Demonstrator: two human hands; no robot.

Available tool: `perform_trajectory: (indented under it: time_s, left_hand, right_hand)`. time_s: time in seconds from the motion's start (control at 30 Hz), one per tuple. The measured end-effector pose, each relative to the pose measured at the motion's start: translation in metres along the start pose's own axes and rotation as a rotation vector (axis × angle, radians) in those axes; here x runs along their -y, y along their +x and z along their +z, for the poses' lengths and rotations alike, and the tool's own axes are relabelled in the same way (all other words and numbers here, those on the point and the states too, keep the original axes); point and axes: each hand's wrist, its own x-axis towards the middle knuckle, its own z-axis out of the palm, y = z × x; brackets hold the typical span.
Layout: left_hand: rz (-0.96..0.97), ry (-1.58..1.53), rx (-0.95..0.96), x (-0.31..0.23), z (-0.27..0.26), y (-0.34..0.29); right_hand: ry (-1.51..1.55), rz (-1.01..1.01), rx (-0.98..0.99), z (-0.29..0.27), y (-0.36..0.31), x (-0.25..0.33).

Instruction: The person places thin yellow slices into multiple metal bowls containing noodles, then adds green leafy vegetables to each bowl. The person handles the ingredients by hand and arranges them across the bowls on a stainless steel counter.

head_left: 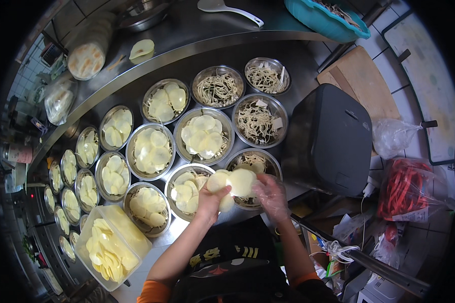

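Observation:
My left hand (211,203) pinches a few thin, pale yellow potato slices (241,182), fanned out. At their other side my right hand (271,197), in a clear plastic glove, closes on the same slices. Both hands are over a steel bowl (277,162) of pale strands, partly hidden by the slices and fingers. Touching my left hand's side of it is a bowl of potato slices (184,194). Farther off stand a bowl of pale strands over dark strips (258,121) and a bowl topped with slices (203,135).
Many slice-topped bowls stretch left along the steel counter. A clear tub (144,247) of potato slices stands at its near left edge. A black bin-like box (333,141) stands right of the bowls. The raised shelf behind carries a white ladle (227,9) and a teal basin (328,22).

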Motion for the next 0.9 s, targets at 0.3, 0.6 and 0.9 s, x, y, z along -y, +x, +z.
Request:
perform_trajectory:
  time_s: [0.3,0.6,0.9]
  left_hand:
    - [-0.051,-0.061,-0.004,-0.011,-0.008,-0.007]
    - [-0.033,-0.085,-0.092,-0.034,-0.028,-0.024]
    - [-0.042,-0.098,-0.147,-0.045,-0.036,-0.024]
  right_hand:
    - [0.469,0.534,-0.110,0.009,0.009,0.012]
    - [0.368,0.334,0.178,-0.007,0.001,-0.027]
    - [-0.238,0.308,-0.071,0.004,0.008,-0.008]
